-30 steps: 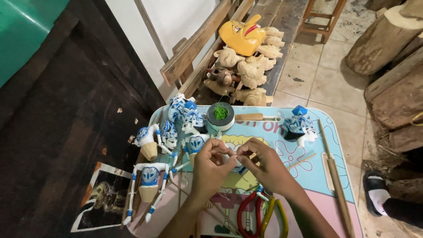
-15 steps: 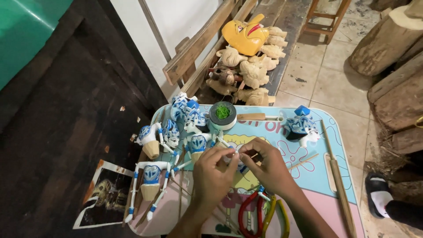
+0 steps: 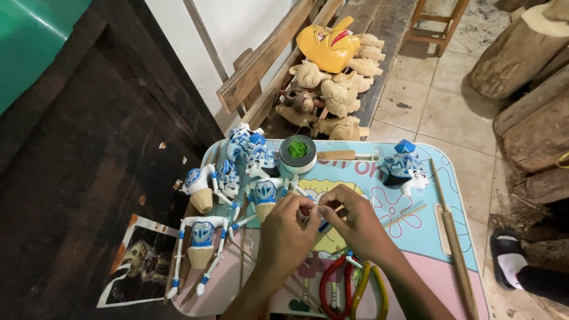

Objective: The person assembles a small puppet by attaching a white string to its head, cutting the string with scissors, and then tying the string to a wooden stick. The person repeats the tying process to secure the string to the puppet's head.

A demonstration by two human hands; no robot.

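My left hand (image 3: 288, 237) and my right hand (image 3: 355, 222) meet over the middle of a small pastel table (image 3: 456, 195), fingertips pinched together on a small blue-and-white puppet piece (image 3: 322, 225) that is mostly hidden between them. Just left of my hands lie several blue-and-white wooden puppet bodies and heads (image 3: 252, 172), and one jointed puppet torso (image 3: 200, 243) with thin arms lies at the table's left edge. A single painted puppet head (image 3: 406, 172) stands to the right.
A round tub with green thread (image 3: 297, 154) and a wooden-handled tool (image 3: 347, 156) sit behind my hands. Red and yellow pliers (image 3: 349, 287) lie near me. Long sticks (image 3: 453, 237) run along the right side. Unpainted carvings and a yellow mask (image 3: 329, 44) lie on the floor beyond.
My hands stayed pinched together over the table's middle, shifting only slightly while working the small piece. Nothing else on the table moved.
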